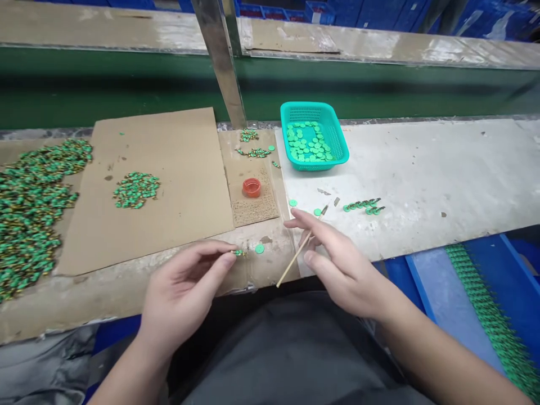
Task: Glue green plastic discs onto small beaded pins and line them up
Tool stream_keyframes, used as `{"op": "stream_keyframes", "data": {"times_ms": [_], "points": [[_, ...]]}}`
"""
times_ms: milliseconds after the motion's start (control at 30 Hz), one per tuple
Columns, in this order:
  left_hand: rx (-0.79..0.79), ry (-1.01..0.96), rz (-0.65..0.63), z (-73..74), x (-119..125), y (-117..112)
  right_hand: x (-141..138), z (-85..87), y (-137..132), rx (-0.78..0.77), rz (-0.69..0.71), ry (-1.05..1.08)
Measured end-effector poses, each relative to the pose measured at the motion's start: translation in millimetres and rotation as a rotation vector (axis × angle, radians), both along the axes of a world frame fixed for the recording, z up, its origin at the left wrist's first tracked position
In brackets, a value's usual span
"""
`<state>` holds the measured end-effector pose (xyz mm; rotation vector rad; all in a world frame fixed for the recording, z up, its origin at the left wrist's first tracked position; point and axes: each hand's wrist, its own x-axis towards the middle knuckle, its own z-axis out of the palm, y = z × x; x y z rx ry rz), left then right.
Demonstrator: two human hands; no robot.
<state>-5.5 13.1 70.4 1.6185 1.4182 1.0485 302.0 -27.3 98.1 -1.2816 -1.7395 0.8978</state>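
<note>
My left hand (185, 287) pinches a small green and gold figure-like piece (239, 253) between thumb and fingertip, just above the bench. Right beside that piece lies a flat green disc (259, 248). A thin wooden brush (293, 261) with a dark tip rests slanting between the fingers of my right hand (333, 253), its tip pointing away from me. Two more green discs, one (293, 202) by my right fingertips and another (318, 212) near the brush tip, lie on the white sheet. Ahead of my hands stands a small red cap (252, 188).
A turquoise basket (345, 149) holds many green discs. Joined pieces stand in two short rows (361, 205) on the right. Green-gold pieces form a small heap (136, 189) on cardboard (189, 169) and a large pile (29, 219) far left. Blue trays (426, 281) with assembled rows sit below right.
</note>
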Motion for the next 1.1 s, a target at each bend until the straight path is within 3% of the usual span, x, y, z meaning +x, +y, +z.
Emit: {"op": "stream_keyframes", "data": {"times_ms": [167,333,433,567,733,833,1100], "points": [[0.120,0.110,-0.272,-4.8,1.7,29.4,-4.4,0.7,16.5,0.185,-0.072,-0.015],[0.152,0.140,-0.337,-9.5,4.9,36.5,-24.7,-23.8,21.6,0.425,-0.188,-0.026],[0.163,0.171,-0.370,-11.1,4.3,36.1,-27.4,-31.8,17.9,0.421,-0.169,-0.037],[0.219,0.159,-0.402,-13.2,5.2,36.6,-21.6,-27.4,9.0,0.326,-0.106,-0.103],[0.285,0.193,-0.423,-14.5,6.4,38.7,-21.4,-26.2,2.7,0.281,-0.214,0.013],[0.259,0.229,-0.416,-14.0,6.0,39.0,-23.4,-27.4,3.5,0.252,-0.205,0.028],[0.255,0.213,-0.376,-12.2,6.1,36.8,-12.9,-21.0,6.7,0.269,-0.113,-0.178]]}}
